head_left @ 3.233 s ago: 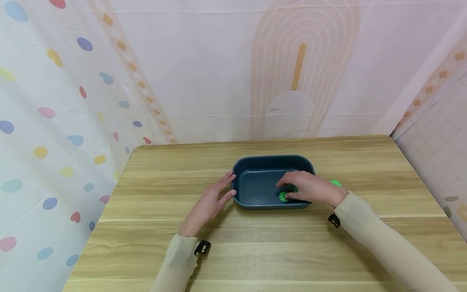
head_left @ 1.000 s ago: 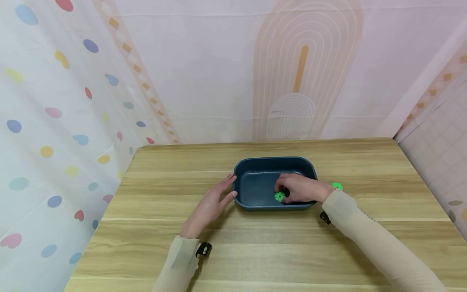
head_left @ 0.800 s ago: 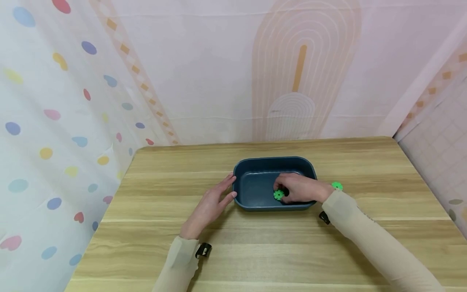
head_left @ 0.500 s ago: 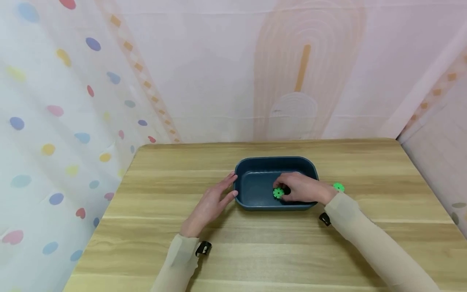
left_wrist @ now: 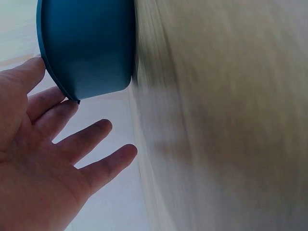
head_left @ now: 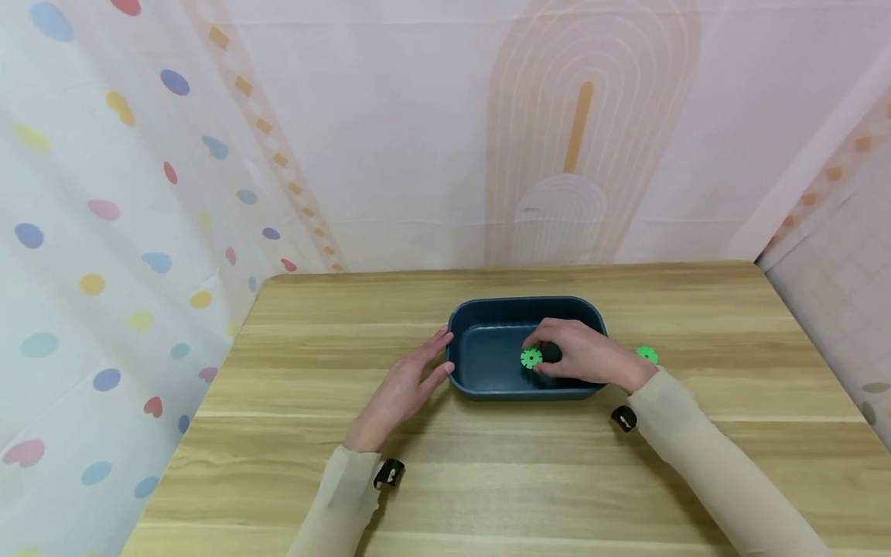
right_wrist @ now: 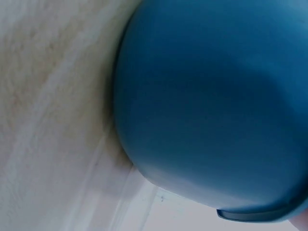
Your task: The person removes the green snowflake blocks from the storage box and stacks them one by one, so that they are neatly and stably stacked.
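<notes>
A dark blue rectangular bin (head_left: 487, 393) with rounded corners sits on the wooden table. My right hand (head_left: 592, 352) reaches in over its right end and pinches a small green notched disc (head_left: 531, 358), a flat interlocking toy piece, between thumb and fingertips. Against the bin's left end, my left hand (head_left: 397, 394) rests thumb and fingertips, the fingers spread. The left wrist view shows that left hand (left_wrist: 53, 144) touching the bin's rim (left_wrist: 48, 67). In the right wrist view the bin's outer wall (right_wrist: 207, 106) fills most of the picture and hides the fingers.
On the table (head_left: 487, 480), just right of the bin, lies another green notched disc (head_left: 646, 354), partly behind the right wrist. A patterned curtain (head_left: 404, 139) hangs along the back and the left side.
My right hand has gathered the green disc between its fingertips and raised it slightly from the bin floor. The left hand has stayed at the bin's left end.
</notes>
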`<control>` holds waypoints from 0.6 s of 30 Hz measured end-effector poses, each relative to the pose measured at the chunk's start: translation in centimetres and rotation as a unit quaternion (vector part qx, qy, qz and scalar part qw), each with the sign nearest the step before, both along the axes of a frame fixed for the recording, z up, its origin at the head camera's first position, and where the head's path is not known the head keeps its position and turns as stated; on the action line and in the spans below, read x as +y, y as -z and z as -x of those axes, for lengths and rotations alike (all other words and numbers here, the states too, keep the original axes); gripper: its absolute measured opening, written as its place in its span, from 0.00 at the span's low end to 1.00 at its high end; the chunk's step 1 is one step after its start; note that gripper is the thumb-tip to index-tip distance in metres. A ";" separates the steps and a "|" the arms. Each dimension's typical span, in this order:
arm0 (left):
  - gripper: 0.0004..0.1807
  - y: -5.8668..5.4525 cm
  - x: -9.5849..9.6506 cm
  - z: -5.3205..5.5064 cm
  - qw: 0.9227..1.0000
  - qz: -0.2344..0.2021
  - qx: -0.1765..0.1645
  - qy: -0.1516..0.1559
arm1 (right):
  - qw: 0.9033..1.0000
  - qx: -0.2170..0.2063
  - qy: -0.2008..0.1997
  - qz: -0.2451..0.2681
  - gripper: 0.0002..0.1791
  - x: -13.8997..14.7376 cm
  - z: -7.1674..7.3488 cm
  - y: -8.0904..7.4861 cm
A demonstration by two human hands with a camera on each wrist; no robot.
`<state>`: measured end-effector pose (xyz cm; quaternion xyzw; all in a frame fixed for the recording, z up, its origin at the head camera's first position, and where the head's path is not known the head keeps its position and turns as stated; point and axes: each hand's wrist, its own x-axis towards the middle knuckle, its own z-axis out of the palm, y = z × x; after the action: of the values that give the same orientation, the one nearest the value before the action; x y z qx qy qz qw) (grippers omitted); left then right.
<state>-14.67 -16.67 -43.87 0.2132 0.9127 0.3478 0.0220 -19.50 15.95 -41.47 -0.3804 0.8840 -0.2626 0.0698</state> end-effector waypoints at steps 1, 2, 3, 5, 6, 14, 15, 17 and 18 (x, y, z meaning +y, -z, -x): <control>0.29 0.0 0.1 0.0 1.000 0.000 -0.001 0.000 | 1.000 0.000 0.003 0.003 0.15 0.1 -0.1 0.0; 0.29 0.0 0.1 0.0 1.000 0.001 -0.001 0.000 | 1.000 0.000 0.006 0.004 0.15 0.2 -0.2 -0.1; 0.29 0.0 0.2 0.0 1.000 0.002 -0.002 0.000 | 1.000 0.001 0.008 0.007 0.15 0.4 -0.3 -0.2; 0.29 -0.1 0.3 0.0 1.000 0.000 -0.001 0.003 | 1.000 0.002 0.016 0.012 0.16 0.5 -0.5 -0.3; 0.29 -0.1 0.4 0.0 1.000 0.000 0.001 0.004 | 1.000 0.001 0.020 0.016 0.16 0.6 -0.6 -0.4; 0.29 -0.4 0.7 -0.3 1.000 0.008 0.005 0.008 | 0.999 0.004 0.035 0.038 0.16 1.3 -1.4 -0.7; 0.29 -0.5 0.7 -0.4 1.000 0.010 0.003 0.008 | 0.998 0.008 0.036 0.042 0.16 1.4 -1.5 -0.6; 0.29 -0.5 0.7 -0.5 1.000 0.011 0.000 0.007 | 0.998 0.018 0.041 0.052 0.16 1.6 -1.7 -0.5; 0.29 -0.6 0.8 -0.6 1.000 0.012 0.000 0.008 | 0.997 0.019 0.045 0.057 0.16 1.7 -1.9 -0.5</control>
<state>-14.11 -15.91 -43.30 0.2201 0.9150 0.3370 0.0276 -17.62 17.62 -40.96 -0.3485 0.8850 -0.3082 0.0193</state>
